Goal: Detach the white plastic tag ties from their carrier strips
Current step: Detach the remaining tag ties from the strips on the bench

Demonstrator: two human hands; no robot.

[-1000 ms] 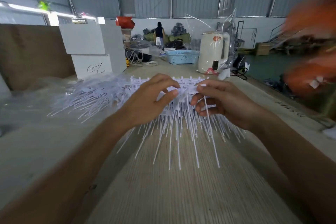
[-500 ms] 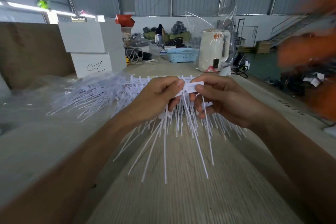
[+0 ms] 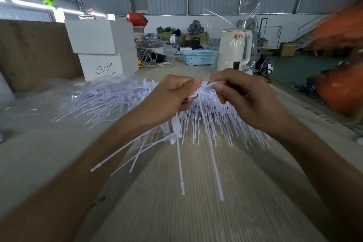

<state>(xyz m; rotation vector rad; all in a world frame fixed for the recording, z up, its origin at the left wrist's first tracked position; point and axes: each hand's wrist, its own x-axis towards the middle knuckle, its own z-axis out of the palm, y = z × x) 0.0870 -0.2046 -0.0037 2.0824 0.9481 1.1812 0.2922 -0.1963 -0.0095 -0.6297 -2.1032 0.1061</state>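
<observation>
Raised above the table, my left hand (image 3: 172, 100) and my right hand (image 3: 243, 100) both pinch one white carrier strip of tag ties (image 3: 206, 87) between thumb and fingers. Long thin ties (image 3: 212, 153) hang from it toward me. Several ties (image 3: 135, 155) splay out to the left under my left hand. Behind and left of my hands, a big pile of white tag ties (image 3: 106, 98) lies on the table.
The wooden table (image 3: 196, 212) runs forward. White boxes (image 3: 102, 45) stand at the back left, a blue basket (image 3: 199, 57) and a white kettle (image 3: 233, 51) in clear plastic at the back. A blurred orange shape (image 3: 339, 84) moves at the right edge.
Both hands have lifted the strip higher off the pile. The ties under my left hand have fanned out to the left. The orange shape at right keeps shifting.
</observation>
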